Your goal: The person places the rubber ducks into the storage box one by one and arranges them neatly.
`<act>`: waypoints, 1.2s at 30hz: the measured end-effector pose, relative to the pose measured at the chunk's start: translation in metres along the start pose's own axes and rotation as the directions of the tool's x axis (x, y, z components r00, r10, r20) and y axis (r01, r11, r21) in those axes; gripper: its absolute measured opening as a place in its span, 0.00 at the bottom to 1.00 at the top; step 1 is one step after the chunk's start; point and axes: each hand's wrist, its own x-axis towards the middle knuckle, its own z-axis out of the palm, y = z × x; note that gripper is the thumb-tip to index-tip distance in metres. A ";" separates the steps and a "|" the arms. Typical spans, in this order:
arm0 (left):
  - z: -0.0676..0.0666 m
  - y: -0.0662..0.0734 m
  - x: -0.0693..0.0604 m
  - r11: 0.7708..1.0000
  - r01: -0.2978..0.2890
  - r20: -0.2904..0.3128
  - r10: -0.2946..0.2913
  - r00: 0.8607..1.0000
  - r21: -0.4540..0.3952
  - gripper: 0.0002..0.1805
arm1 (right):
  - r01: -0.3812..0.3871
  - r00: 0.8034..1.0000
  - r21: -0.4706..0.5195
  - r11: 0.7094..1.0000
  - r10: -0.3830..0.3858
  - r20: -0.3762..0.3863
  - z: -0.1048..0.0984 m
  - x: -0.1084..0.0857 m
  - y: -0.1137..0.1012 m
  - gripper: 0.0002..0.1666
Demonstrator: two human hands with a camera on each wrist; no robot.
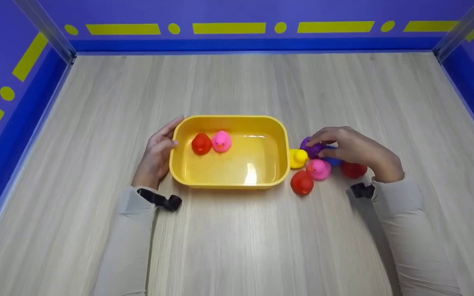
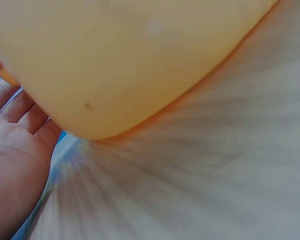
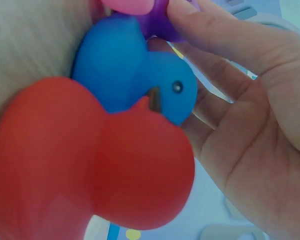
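A yellow basin [image 1: 228, 186] stands mid-table with a red duck [image 1: 201, 144] and a pink duck [image 1: 221, 141] inside. My left hand [image 1: 156, 154] rests against its left wall, fingers relaxed along the outside; the left wrist view shows the palm [image 2: 17, 160] beside the basin wall [image 2: 115, 65]. On the right, my right hand [image 1: 354, 150] pinches a purple duck [image 1: 312, 147] between thumb and fingers. The right wrist view shows this hand [image 3: 250, 115] at the purple duck [image 3: 165, 22], with a blue duck [image 3: 112, 62] and a red duck [image 3: 90, 160] nearer the camera.
Just right of the basin sit a yellow duck [image 1: 298, 158], another pink duck [image 1: 319, 169] and a red one [image 1: 302, 183]. A further red duck [image 1: 354, 169] lies below my right hand. Blue and purple walls [image 1: 228, 45] border the wooden table [image 1: 237, 238].
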 end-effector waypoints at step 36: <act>-0.001 0.001 0.000 1.000 0.015 0.011 -0.015 1.000 0.005 0.36 | 0.026 0.998 -0.047 0.999 -0.029 -0.060 -0.002 0.004 -0.004 0.21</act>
